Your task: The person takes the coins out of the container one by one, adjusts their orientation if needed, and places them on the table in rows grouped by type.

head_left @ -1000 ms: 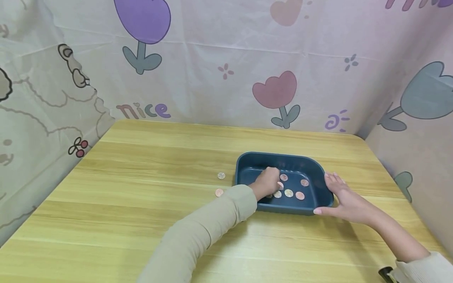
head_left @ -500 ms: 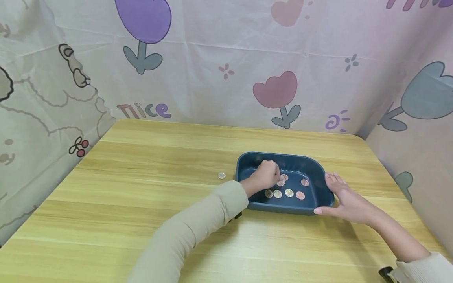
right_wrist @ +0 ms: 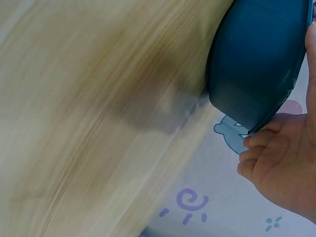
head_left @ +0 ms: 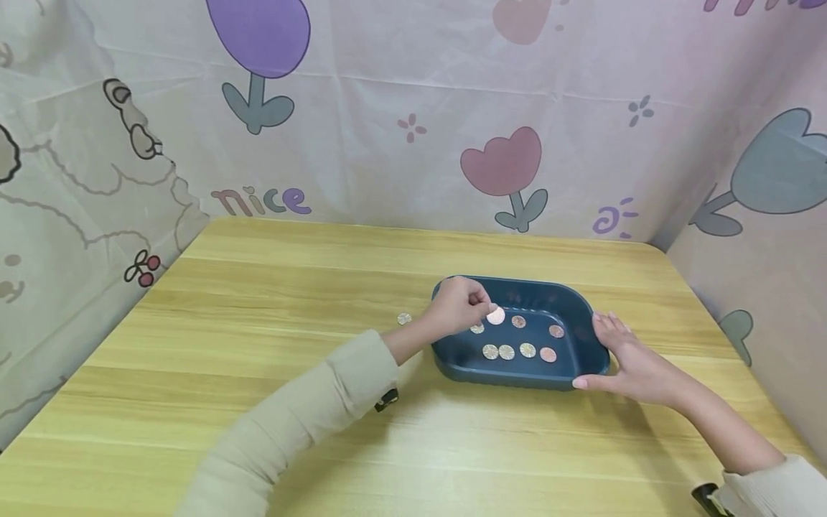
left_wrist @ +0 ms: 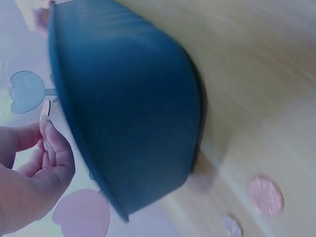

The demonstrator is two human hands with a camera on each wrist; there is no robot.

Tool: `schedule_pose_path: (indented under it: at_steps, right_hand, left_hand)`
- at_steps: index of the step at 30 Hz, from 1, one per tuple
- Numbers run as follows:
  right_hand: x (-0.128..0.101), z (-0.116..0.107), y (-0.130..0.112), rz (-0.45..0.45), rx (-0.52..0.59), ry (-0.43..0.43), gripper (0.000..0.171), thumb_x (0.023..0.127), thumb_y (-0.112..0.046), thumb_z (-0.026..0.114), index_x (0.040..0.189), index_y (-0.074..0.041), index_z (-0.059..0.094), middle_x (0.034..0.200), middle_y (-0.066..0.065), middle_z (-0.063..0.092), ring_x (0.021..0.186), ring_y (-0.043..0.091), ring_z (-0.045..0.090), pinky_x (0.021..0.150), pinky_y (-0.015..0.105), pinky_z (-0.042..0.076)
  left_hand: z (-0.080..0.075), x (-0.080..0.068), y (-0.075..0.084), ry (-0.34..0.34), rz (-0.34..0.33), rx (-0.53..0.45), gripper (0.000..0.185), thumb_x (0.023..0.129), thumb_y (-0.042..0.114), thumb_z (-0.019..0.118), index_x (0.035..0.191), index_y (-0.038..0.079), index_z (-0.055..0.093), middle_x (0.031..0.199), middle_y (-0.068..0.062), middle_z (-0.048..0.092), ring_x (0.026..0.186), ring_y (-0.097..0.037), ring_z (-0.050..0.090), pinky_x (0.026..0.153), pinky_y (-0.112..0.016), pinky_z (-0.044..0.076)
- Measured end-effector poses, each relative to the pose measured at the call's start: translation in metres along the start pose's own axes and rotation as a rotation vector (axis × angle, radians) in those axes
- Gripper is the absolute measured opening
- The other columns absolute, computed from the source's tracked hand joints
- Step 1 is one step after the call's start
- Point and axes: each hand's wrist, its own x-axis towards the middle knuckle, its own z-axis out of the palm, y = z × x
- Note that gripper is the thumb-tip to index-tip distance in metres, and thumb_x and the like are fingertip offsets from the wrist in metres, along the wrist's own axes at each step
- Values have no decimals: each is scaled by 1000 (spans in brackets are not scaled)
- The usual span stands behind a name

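Observation:
Above the left part of a dark blue plastic tray [head_left: 517,379], my left hand [head_left: 457,307] pinches a copper-coloured coin [head_left: 496,315] between thumb and fingertips. The left wrist view catches that coin [left_wrist: 46,108] edge-on, above the tray's rim. Several coins lie flat on the tray's floor, among them a silvery coin [head_left: 507,352] and a copper-coloured coin [head_left: 548,355]. My right hand [head_left: 636,370] holds the tray's right end, thumb at the near corner and fingers at the far side. In the right wrist view its fingers [right_wrist: 261,140] bend at the rim.
Left of the tray, a silvery coin [head_left: 404,318] lies on the wooden table [head_left: 271,287]. The left wrist view also has a copper-coloured coin [left_wrist: 265,196] on the table, hidden in the head view by my left arm. A printed cloth [head_left: 375,158] hangs behind the table.
My left hand has risen from the tray's floor and moved left, bringing up the copper-coloured coin. My right hand and the tray have stayed in place.

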Motion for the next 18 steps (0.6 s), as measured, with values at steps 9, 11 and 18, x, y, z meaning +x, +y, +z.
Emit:
schedule_pose_path:
  at_steps: [9,11,18]
  right_hand:
    - [1,-1,0,-2,1,-3,110,73,-43,75,142,14,11,148,36,9,137,51,-1,104,70,11]
    - [1,-1,0,-2,2,-3,110,73,-43,75,142,14,11,148,36,9,137,51,-2,103,70,11]
    - [1,-1,-1,1,4,-4,110,73,-42,75,142,14,11,148,36,9,137,51,-2,103,71,11]
  left_hand:
    - [-25,-17,-20,13,28,-141,13,88,9,62,81,-3,65,71,-15,64,64,-27,64,55,-24,52]
    - [-28,-20,-24,15,15,-163,13,88,9,62,82,-3,65,74,-19,65,63,-27,64,57,-28,54]
    - [-38,-34,-36,55,-43,-185,14,87,11,64,82,-3,65,71,-15,64,58,-16,60,60,-30,55]
